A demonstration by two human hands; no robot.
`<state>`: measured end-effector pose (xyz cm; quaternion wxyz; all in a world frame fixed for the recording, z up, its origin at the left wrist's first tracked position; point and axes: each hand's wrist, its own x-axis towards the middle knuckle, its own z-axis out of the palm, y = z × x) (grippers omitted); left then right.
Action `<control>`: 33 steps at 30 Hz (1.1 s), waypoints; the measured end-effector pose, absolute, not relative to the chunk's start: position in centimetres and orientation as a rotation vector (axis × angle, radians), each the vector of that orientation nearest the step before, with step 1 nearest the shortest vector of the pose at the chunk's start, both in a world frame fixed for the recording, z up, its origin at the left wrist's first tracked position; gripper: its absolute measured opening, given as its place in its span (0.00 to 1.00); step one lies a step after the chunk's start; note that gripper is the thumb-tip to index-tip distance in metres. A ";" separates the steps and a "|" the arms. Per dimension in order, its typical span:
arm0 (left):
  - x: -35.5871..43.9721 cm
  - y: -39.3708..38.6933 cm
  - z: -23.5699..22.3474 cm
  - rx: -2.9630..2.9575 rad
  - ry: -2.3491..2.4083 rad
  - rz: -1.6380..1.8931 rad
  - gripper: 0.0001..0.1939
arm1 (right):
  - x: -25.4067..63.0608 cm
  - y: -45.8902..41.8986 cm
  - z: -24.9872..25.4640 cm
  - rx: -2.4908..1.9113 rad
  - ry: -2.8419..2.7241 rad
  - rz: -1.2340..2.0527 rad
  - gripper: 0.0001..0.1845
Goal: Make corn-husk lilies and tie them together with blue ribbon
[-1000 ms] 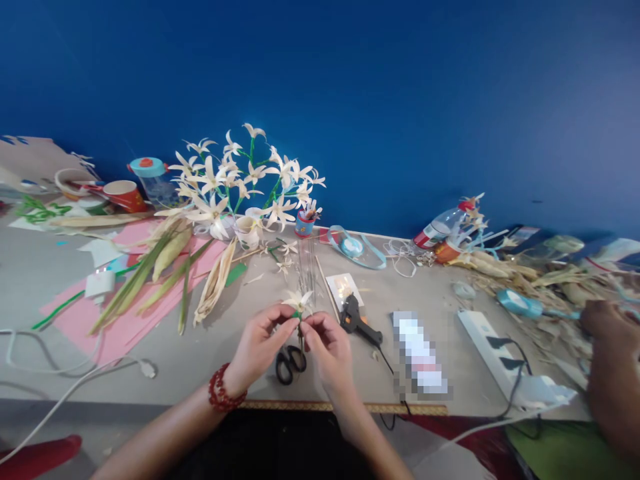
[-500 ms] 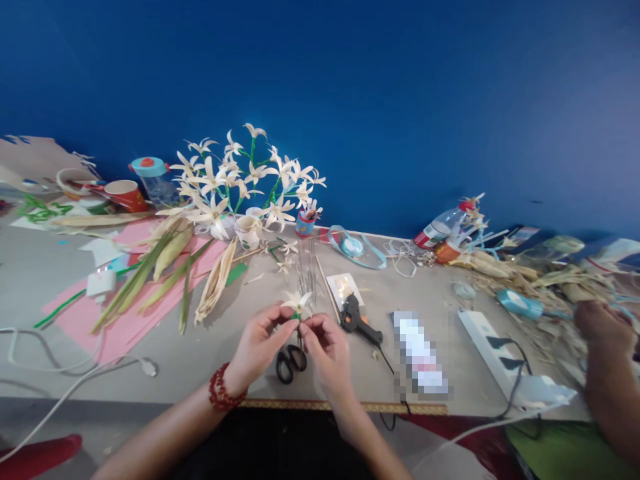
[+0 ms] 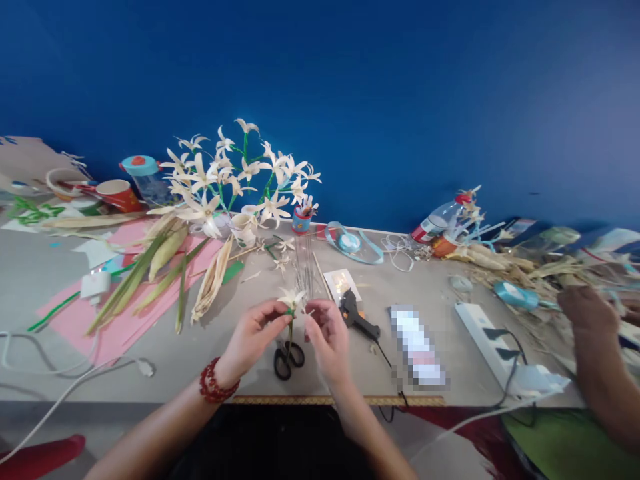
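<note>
My left hand (image 3: 251,345) pinches the green stem of a small white handmade flower (image 3: 291,299) just below its petals. A hand's breadth or less to the right, my right hand (image 3: 329,343) is apart from the flower, its thumb and fingers closed together. A tiny pale bit shows at those fingertips, too small to name. Black-handled scissors (image 3: 282,365) lie on the table under the flower's stem. Beyond my hands lie thin wires (image 3: 304,260) and small loose white flowers (image 3: 281,264). A black glue gun (image 3: 357,317) rests to the right.
A large bunch of white flowers (image 3: 250,169) stands at the back in cups. Corn husks (image 3: 167,253) lie on pink paper (image 3: 67,317) at left. To the right are a blurred-out phone-like object (image 3: 417,347), a power strip (image 3: 483,340), ribbon (image 3: 515,295) and a co-worker's hand (image 3: 590,313).
My right hand has come away from the flower, which stays in my left hand. The view has shifted slightly. The co-worker's hand has moved left.
</note>
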<state>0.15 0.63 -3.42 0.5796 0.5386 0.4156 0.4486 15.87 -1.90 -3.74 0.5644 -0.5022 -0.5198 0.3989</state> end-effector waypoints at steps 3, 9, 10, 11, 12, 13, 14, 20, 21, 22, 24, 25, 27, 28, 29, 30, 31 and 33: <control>0.0 1.3 -3.7 1.224 1.012 1.077 0.06 | 15.3 -1.7 -4.3 -1.131 -1.138 1.135 0.11; -3.4 3.7 -4.1 1.131 1.162 1.127 0.09 | 17.3 -2.2 -5.4 -0.825 -0.781 1.358 0.16; -4.0 3.9 -4.2 1.174 1.179 1.101 0.09 | 18.0 -2.3 -5.5 -0.848 -0.754 1.300 0.16; -4.5 4.0 -4.3 1.202 1.198 1.079 0.09 | 18.7 -2.4 -5.5 -0.901 -0.763 1.223 0.17; -4.9 4.0 -4.4 1.230 1.213 1.059 0.09 | 19.4 -2.5 -5.5 -0.980 -0.830 1.133 0.17; -5.2 3.9 -4.5 1.253 1.230 1.040 0.09 | 20.0 -2.6 -5.5 -1.076 -0.965 1.030 0.17; -5.3 3.8 -4.6 1.270 1.238 1.019 0.09 | 20.4 -2.7 -5.5 -1.170 -1.174 0.917 0.16; -3.7 3.0 -4.8 1.320 1.130 0.917 0.08 | 19.9 -3.1 -5.0 -1.235 -2.306 0.285 0.07; -3.4 2.9 -4.8 1.311 1.104 0.919 0.07 | 19.7 -3.1 -5.0 -1.222 -2.368 0.245 0.07; -3.1 2.8 -4.6 1.285 1.073 0.924 0.07 | 19.5 -3.0 -4.9 -1.209 -2.415 0.216 0.07; -2.6 2.5 -4.3 1.192 0.997 0.929 0.06 | 19.3 -2.8 -4.8 -1.178 -2.483 0.178 0.07; -2.5 2.5 -4.1 1.143 0.959 0.923 0.06 | 19.2 -2.8 -4.7 -1.156 -2.507 0.164 0.07; -2.3 2.4 -3.6 1.095 0.894 0.891 0.05 | 19.1 -2.6 -4.5 -1.102 -2.543 0.135 0.08; -2.2 2.4 -3.3 1.104 0.871 0.872 0.05 | 19.0 -2.5 -4.4 -1.075 -2.554 0.121 0.08; -2.2 2.4 -3.0 1.132 0.853 0.854 0.04 | 18.9 -2.5 -4.2 -1.050 -2.564 0.110 0.09; -2.1 2.5 -2.6 1.171 0.842 0.835 0.04 | 18.8 -2.4 -4.1 -1.028 -2.571 0.102 0.09; -2.0 2.5 -2.3 1.216 0.837 0.813 0.04 | 18.7 -2.4 -4.0 -1.010 -2.575 0.096 0.09; -1.8 2.5 -1.7 1.314 0.847 0.764 0.05 | 18.5 -2.3 -3.8 -0.989 -2.588 0.093 0.09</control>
